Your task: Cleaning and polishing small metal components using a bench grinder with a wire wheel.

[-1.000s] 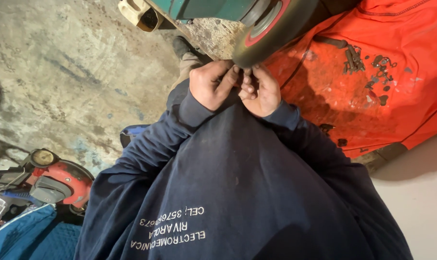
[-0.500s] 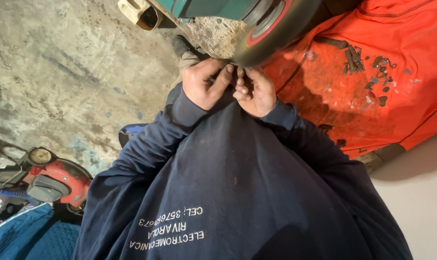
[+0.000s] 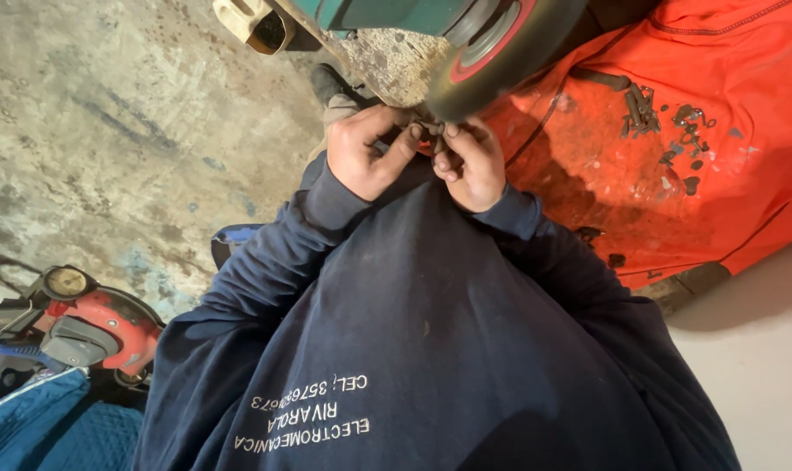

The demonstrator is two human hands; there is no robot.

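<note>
1. Stained concrete floor (image 3: 108, 131) lies under me, past my navy sweatshirt (image 3: 431, 349).
2. My left hand (image 3: 367, 153) and right hand (image 3: 474, 161) together pinch a small dark part (image 3: 431, 131), grip pressed tight.
3. It could slip, being tiny.
4. Beyond, an orange cloth (image 3: 675, 174) holds loose screws (image 3: 666, 118); a nudge might scatter them.

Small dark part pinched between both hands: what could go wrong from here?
1. The small dark part is held only by fingertips of left hand and right hand; it could drop.
2. Both hands work just under the black rubber wheel; knuckles may knock it.
3. Loose dark screws on the orange cloth could scatter.
</note>
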